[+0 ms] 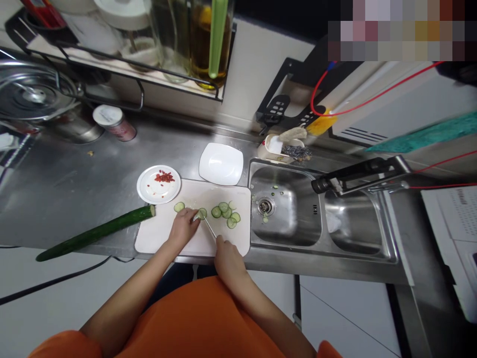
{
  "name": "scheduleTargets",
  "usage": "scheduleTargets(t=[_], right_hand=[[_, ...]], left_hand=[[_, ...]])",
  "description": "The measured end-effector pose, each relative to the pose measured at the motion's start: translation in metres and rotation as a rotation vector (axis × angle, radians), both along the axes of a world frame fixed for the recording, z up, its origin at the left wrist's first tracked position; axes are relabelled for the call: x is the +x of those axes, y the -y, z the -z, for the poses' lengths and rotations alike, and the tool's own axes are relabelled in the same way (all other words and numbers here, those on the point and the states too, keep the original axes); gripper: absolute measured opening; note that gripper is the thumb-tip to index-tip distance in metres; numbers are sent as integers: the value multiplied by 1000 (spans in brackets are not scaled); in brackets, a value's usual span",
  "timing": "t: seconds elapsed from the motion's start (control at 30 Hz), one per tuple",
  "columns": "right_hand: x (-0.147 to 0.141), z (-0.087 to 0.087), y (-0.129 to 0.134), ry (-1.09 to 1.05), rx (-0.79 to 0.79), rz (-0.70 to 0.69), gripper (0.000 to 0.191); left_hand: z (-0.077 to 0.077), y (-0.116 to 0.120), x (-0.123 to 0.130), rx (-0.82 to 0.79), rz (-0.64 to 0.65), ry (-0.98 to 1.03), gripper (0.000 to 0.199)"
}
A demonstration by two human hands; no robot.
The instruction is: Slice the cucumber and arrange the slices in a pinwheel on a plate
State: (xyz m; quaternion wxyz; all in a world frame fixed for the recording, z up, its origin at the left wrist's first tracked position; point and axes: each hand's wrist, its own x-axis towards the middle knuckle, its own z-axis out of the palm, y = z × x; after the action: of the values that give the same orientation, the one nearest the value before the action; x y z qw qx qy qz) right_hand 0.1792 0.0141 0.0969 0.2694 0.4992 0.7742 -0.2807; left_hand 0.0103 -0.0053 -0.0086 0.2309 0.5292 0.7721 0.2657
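My right hand (229, 254) grips a knife (209, 228), its thin blade angled up and left over the white cutting board (156, 238). The blade tip is at a cucumber slice (202, 213). My left hand (182, 226) is closed at that slice, its fingertips pressed together on a piece of cucumber that they partly hide. One slice (179, 206) lies alone behind my left hand. Several cucumber slices (226, 211) lie overlapping on the board's right half. A long uncut portion of cucumber (97, 232) rests at the left, its cut end over the board's edge.
Behind the board are a plate with chopped red bits (149, 190) and a white square dish (221, 164). A steel double sink (294, 209) with a faucet (354, 181) adjoins on the right. A red-and-white can (116, 124) and a lidded pot (70, 119) stand left, below a rack of jars (126, 54).
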Motion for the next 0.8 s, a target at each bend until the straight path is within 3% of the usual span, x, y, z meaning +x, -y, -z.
scheduleTargets(t=[0.27, 0.47, 0.7, 0.8], right_hand=[[-3, 7, 1, 7, -20, -9, 39], [11, 5, 7, 12, -68, 32, 40], [35, -3, 7, 51, -170, 67, 43], [39, -6, 7, 51, -163, 81, 43]], left_hand=[[0, -4, 1, -31, -22, -12, 25], [-3, -11, 2, -78, -77, 11, 20], [-18, -16, 3, -175, -93, 111, 6], [-24, -11, -6, -188, -170, 134, 10]])
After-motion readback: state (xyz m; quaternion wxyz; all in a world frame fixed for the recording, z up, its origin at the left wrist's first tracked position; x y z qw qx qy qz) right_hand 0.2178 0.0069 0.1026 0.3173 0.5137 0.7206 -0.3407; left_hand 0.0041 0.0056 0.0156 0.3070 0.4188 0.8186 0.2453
